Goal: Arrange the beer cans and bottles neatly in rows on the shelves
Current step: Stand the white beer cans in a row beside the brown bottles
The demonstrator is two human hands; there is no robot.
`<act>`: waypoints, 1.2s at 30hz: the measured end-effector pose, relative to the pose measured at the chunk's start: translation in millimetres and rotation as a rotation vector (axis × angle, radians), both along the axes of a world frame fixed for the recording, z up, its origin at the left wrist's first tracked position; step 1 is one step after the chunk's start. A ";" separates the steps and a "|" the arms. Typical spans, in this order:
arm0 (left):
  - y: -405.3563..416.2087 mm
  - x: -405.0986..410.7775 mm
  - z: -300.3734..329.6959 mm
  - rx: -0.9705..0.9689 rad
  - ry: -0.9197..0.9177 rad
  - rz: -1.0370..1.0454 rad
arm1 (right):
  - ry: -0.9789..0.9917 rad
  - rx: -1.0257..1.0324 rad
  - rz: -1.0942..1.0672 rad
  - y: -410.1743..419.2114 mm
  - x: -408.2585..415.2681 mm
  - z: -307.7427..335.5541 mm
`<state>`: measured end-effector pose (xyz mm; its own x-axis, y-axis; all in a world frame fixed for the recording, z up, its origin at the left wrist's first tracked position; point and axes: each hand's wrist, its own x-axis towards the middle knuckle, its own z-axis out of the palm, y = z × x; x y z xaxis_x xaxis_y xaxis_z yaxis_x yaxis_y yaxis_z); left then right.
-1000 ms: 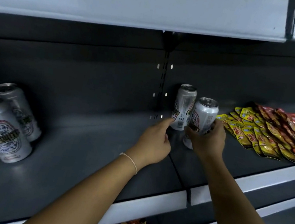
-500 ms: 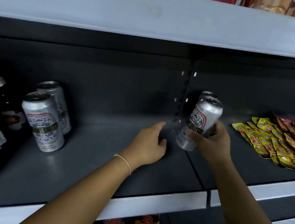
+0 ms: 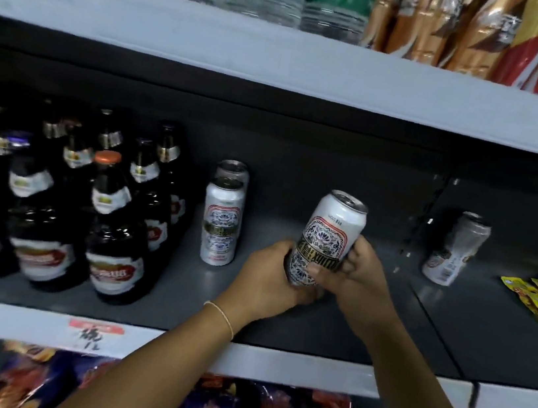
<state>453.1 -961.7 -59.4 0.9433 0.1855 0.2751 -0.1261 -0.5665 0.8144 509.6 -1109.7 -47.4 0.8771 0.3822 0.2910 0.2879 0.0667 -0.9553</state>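
Both hands grip one beer can (image 3: 328, 236), tilted, mid-frame: left hand (image 3: 270, 280) wraps its base, right hand (image 3: 359, 275) pinches its side. Dark bottles (image 3: 113, 216) crowd the left of the grey shelf (image 3: 379, 340).

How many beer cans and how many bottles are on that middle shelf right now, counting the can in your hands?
Beer cans: 4: the held can gripped by the left hand and right hand, the front can, the can behind it, the far can.
Dark bottles: at least 8 visible; the left edge is blurred and cut off.
Total: at least 12.
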 end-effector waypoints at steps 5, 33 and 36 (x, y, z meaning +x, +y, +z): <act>42.0 -37.7 -8.9 -0.012 -0.054 0.100 | 0.001 -0.029 0.079 47.0 -34.2 -2.6; 108.8 -55.9 -54.5 -0.019 -0.087 0.253 | -0.075 -0.230 -0.053 135.7 -64.8 -34.9; 110.5 -50.8 -61.0 -0.014 -0.093 0.283 | -0.067 -0.232 -0.052 136.2 -60.9 -40.6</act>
<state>402.3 -851.1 -120.4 0.8245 0.4422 0.3531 -0.0386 -0.5785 0.8148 448.6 -973.4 -88.0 0.8791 0.4002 0.2590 0.3484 -0.1687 -0.9220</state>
